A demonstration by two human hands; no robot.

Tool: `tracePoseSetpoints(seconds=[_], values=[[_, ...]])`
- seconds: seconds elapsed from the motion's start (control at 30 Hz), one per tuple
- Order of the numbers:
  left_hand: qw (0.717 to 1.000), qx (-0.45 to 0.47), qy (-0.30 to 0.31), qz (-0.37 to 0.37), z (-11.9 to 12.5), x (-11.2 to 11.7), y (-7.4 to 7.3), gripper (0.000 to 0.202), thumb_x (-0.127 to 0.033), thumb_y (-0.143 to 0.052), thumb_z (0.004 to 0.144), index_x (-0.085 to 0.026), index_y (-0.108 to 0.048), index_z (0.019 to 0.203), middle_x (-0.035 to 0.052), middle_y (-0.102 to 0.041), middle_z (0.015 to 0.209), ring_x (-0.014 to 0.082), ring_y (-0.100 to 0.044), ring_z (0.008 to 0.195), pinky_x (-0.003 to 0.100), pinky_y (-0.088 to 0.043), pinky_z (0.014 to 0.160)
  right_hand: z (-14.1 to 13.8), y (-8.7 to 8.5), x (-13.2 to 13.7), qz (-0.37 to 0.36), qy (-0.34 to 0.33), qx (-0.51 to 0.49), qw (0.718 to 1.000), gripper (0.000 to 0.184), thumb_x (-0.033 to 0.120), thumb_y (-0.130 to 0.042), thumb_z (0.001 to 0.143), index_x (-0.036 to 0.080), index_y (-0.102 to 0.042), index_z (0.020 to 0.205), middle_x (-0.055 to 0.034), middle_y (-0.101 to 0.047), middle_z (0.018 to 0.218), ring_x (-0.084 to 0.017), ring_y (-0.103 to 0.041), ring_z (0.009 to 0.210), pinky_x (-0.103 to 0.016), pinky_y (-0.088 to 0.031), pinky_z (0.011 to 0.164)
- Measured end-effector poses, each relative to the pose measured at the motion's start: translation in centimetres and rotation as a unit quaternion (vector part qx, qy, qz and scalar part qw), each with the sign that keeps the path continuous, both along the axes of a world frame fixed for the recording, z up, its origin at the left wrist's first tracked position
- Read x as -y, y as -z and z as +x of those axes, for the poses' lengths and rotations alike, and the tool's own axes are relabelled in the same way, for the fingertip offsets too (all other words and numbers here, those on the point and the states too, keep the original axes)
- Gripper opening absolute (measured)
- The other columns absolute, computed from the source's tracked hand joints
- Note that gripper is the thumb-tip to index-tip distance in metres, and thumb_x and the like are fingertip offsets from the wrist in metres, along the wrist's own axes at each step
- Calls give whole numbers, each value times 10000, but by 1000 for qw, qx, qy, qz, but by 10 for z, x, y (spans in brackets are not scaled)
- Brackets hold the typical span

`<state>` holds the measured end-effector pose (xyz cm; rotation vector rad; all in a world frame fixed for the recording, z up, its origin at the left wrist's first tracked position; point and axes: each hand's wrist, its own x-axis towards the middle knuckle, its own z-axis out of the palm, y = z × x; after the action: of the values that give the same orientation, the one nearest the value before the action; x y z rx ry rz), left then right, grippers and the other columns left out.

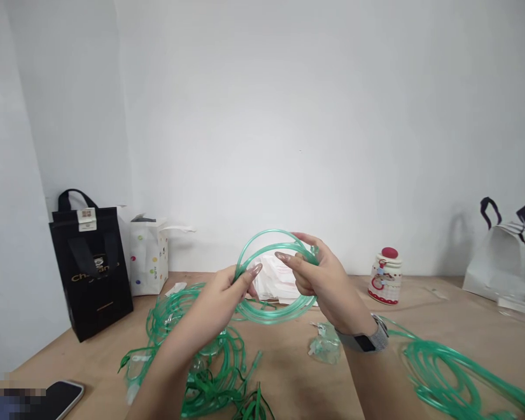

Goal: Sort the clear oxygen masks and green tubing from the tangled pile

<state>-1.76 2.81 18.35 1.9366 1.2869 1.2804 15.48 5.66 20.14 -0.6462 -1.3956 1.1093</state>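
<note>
While it is held up above the desk (pixel 289 367), the green tubing coil (pixel 275 315) is pinched by the left hand (pixel 233 287) and clasped in the closed grip of the right hand (pixel 322 281).

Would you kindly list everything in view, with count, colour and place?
tubing coil: one, green, held between both hands
loose tubing: two heaps, green, table left and right
clear plastic piece: one, table, near right wrist
white packet: one, behind the coil
black bag: one, far left
spotted bag: one, white, beside black bag
pale bag: one, dark handles, far right
jar: one, red-white, right of hands
phone: one, dark, lower left
table: one, brown
watch: one, dark, right wrist
left hand, right hand: two, gripping the coil
</note>
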Motion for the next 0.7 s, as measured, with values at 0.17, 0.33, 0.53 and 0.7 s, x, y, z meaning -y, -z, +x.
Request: tracePoseSetpoints(seconds=[0.17, 0.33, 0.53, 0.7], values=[[998, -45, -26, -28, -6, 2, 0, 449, -528, -343, 851, -192, -538, 627, -35, -491, 627, 152, -475, 626, 243, -367, 589, -1, 1, -1, 8, -73, 54, 996, 392, 388, -683, 723, 226, -545, 1052, 123, -247, 486, -37, -163, 400, -177, -132, 359], [995, -84, -44, -37, -9, 1, 3, 431, -580, -357, 821, -201, -561, 825, 24, -591, 856, 208, -549, 801, 291, -430, 702, -6, 4, -2, 24, -33, 0, 999, 312, 446, -647, 743, 141, -591, 708, 119, -228, 442, -21, -169, 387, -174, -148, 355], [996, -44, -63, -34, -28, 2, 2, 511, -586, -459, 768, -284, -446, 1179, 66, -410, 1324, 251, -476, 1140, 382, -380, 945, 51, 7, -12, 85, 131, -169, 973, 291, 409, -703, 696, 134, -609, 693, 122, -257, 406, -14, -193, 347, -161, -162, 332], [969, -47, -231, 70, -51, -2, -3, 522, -606, -456, 730, -195, -551, 1038, 113, -459, 1188, 291, -381, 1203, 451, -359, 967, 168, 40, -29, 29, 369, -221, 902, 277, 281, -579, 815, 168, -542, 564, 117, -219, 335, -26, -195, 299, -156, -185, 305]])
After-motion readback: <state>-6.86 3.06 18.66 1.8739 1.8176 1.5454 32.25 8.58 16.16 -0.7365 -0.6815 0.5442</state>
